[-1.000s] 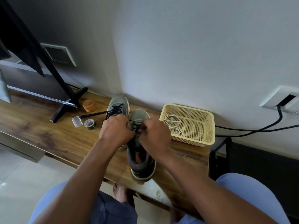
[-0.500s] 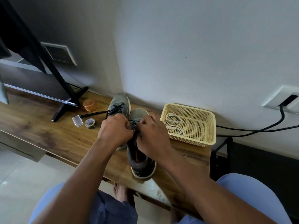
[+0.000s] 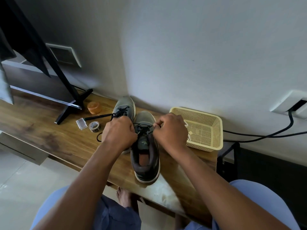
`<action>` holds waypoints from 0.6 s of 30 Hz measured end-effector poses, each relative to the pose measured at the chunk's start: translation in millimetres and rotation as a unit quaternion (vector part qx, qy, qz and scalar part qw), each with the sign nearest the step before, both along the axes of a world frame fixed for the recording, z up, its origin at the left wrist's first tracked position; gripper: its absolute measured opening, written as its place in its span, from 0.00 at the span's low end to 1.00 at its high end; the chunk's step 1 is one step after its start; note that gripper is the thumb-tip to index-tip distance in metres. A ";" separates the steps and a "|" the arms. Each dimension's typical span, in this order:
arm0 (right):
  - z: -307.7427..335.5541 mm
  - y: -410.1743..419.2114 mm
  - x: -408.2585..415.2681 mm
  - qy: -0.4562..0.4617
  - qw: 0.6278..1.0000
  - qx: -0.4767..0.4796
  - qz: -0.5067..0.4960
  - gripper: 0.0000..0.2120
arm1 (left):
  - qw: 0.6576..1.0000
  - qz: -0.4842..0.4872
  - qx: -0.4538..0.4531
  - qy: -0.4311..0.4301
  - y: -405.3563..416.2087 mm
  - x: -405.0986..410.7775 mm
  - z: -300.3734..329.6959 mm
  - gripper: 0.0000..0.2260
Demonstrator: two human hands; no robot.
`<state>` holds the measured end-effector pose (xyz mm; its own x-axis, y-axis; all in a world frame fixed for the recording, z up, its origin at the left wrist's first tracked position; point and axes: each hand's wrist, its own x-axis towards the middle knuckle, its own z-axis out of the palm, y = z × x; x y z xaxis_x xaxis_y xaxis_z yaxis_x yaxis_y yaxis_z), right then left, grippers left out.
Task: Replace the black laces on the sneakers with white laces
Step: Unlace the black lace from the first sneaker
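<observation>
Wood surface: a brown wooden bench top (image 3: 49,138) carries all items; it stands against a pale wall
Near sneaker: a grey sneaker (image 3: 146,156) with white sole stands upright at the middle of the bench, heel toward the person, toe toward the wall
Far sneaker: a second grey sneaker (image 3: 123,107) stands just beside it on the left, set further back; its rear half is hidden behind the left hand
Black lace: the black lace (image 3: 142,127) is threaded through the near sneaker's eyelets; a loose end curls on the wood at the left of the left hand
Left hand: the left hand (image 3: 118,133) has fingers curled, pinching the lace at the left side of the tongue
Right hand: the right hand (image 3: 171,130) has fingers curled, pinching the lace end at the right side, drawn taut
White laces: the white laces (image 3: 188,137) lie in the basket, mostly hidden behind the right hand
Basket: a cream perforated plastic basket (image 3: 207,130) sits on the right of the bench, near the sneaker, against the wall
Left-side items: an orange round container (image 3: 94,107), a black pen (image 3: 98,116), a small clear box (image 3: 81,124) and a tape roll (image 3: 94,126) lie near the far sneaker
Stand: a black stand leg (image 3: 73,105) rests on the wood at far left
Cables: black cables (image 3: 265,134) run from a wall socket at right
</observation>
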<state>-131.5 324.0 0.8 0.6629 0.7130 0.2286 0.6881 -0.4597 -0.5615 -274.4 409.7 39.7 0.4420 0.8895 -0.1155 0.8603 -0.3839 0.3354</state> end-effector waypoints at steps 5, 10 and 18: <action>5.1 -1.7 -14.1 -0.086 0.988 -0.008 0.126 0.16 | 1.000 0.000 0.003 -0.008 2.7 -1.2 0.8 0.06; -13.5 -4.8 -33.1 -0.199 0.960 -0.045 0.191 0.05 | 1.000 0.001 0.004 -0.004 0.9 -0.2 0.1 0.06; 0.1 -4.0 -24.5 -0.114 0.991 0.039 0.059 0.06 | 1.000 0.005 0.025 0.011 -2.0 0.7 1.2 0.03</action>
<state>-156.0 320.0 0.9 0.5012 0.7564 0.4204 0.8474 -0.3307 -0.4153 -273.6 407.7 40.9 0.4316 0.8985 -0.0800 0.8710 -0.3921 0.2959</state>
